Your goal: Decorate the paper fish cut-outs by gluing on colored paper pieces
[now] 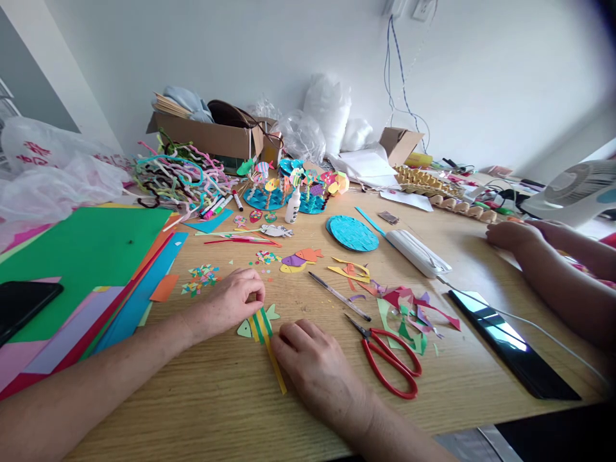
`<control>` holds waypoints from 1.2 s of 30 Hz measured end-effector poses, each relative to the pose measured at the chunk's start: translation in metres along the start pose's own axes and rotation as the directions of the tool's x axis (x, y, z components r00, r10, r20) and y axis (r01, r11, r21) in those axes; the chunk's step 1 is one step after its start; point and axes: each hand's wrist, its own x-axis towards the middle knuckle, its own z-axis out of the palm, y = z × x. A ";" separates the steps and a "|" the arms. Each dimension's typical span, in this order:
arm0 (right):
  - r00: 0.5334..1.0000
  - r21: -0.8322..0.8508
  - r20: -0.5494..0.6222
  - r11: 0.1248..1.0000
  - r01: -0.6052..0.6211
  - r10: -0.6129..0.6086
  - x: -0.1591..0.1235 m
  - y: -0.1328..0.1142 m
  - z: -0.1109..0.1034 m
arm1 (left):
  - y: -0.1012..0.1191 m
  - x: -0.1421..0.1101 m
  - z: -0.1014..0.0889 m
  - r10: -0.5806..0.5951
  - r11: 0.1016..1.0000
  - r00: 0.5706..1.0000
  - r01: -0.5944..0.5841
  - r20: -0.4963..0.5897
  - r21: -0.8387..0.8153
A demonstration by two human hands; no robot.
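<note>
A small green paper fish (256, 323) with yellow stripes lies on the wooden table (240, 398) in front of me. My left hand (231, 301) rests on its upper edge, fingers curled and pinching a stripe. My right hand (317, 372) lies palm down just right of the fish, fingers pressed on a long yellow paper strip (275, 366) that runs toward me. Red-handled scissors (387, 359) lie shut to the right of my right hand.
Coloured paper sheets (81, 269) and a black phone (22, 305) are at left. Paper scraps (409, 311), a thin tool (339, 296), a glue bottle (292, 205), a blue disc (352, 233) and pipe cleaners (178, 176) lie beyond. Another person's hands (517, 234) rest at right near a second phone (513, 343).
</note>
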 end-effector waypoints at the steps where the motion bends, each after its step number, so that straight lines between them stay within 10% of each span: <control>1: 1.000 0.000 -0.001 1.000 -0.002 0.002 0.000 0.000 0.000 | 0.000 0.000 0.000 0.001 1.000 1.000 -0.001 -0.001 0.001; 36: 0.998 0.068 0.055 0.998 0.008 -0.012 -0.006 -0.003 -0.006 | 0.001 0.011 -0.006 0.024 0.990 0.986 -0.046 0.167 0.131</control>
